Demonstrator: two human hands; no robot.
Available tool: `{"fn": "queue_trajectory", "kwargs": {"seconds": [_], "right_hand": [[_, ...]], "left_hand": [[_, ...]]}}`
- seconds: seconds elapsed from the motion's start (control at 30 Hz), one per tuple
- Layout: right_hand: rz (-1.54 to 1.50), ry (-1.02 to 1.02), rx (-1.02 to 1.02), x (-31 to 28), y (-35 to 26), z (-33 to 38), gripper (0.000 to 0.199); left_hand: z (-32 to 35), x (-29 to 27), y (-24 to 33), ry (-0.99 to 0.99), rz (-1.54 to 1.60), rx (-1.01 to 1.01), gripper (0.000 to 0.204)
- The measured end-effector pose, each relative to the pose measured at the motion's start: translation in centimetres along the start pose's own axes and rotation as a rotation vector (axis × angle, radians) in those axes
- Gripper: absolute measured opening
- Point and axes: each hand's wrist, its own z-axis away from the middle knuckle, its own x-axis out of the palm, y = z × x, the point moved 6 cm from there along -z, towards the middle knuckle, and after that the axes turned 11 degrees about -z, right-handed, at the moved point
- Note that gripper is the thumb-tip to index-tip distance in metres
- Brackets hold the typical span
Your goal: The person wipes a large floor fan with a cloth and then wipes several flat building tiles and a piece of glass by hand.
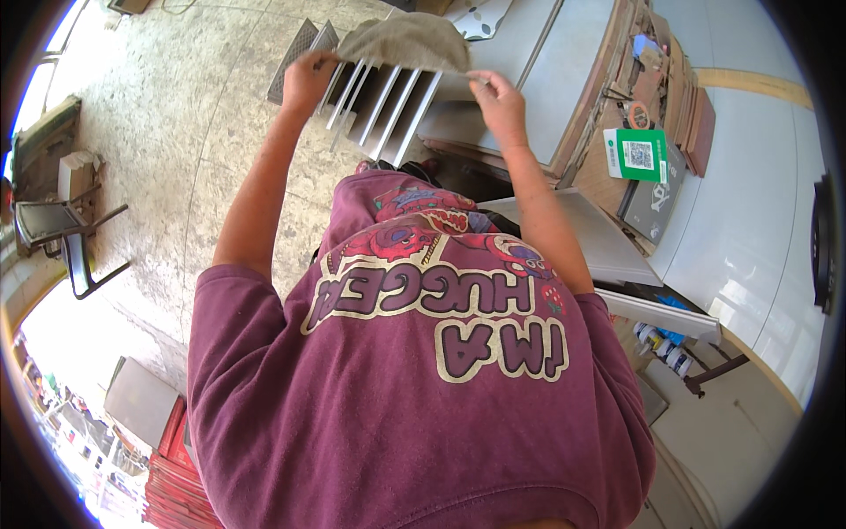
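The left hand (308,81) and the right hand (502,104) are both extended forward, well apart. The thumb and fingers of each hand are pinched together, leaving little visible gap, on opposite edges of a grey-brown cloth (405,41). The exact contact of the left fingertips is too small to tell. The cloth spans the space between the hands, draped over the far part of a row of upright panels (380,106).

The panels have pale edges and stand side by side with dark gaps between them. The cloth hides their far ends; whether a rack holds them cannot be told.

To the right of the row is a grey slab (573,48). Beyond its right edge, cluttered boards carry a roll of tape (638,115) and a green card (636,155) bearing a square code.

Containers: several white bottles (674,354) are grouped at the lower right, just beside a blue item (673,309). Their contents cannot be seen. On the left, a dark chair (79,264) stands on the floor (159,256).
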Motion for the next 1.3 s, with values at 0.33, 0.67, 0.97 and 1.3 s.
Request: {"fn": "queue_trajectory", "kwargs": {"seconds": [0.33, 0.67, 0.97, 1.3], "right_hand": [[-0.008, -0.811, 0.369, 8.1, 8.9, 6.7, 0.018], [-0.079, -0.334, 0.090, 5.0, 4.4, 0.0, 0.022], [-0.179, 0.072, -0.215, -0.5, -7.0, -4.1, 0.019], [0.130, -0.328, 0.002, 7.3, 5.7, 2.8, 0.019]], "left_hand": [[16.5, 5.5, -11.0, -0.832, -0.088, -0.053, 0.013], [5.1, 1.0, -7.2, -0.308, 0.039, -0.091, 0.014], [-4.4, -6.4, 1.1, 0.162, 0.118, 0.082, 0.018], [8.2, 2.8, -8.9, -0.108, -0.083, -0.135, 0.016]]}}
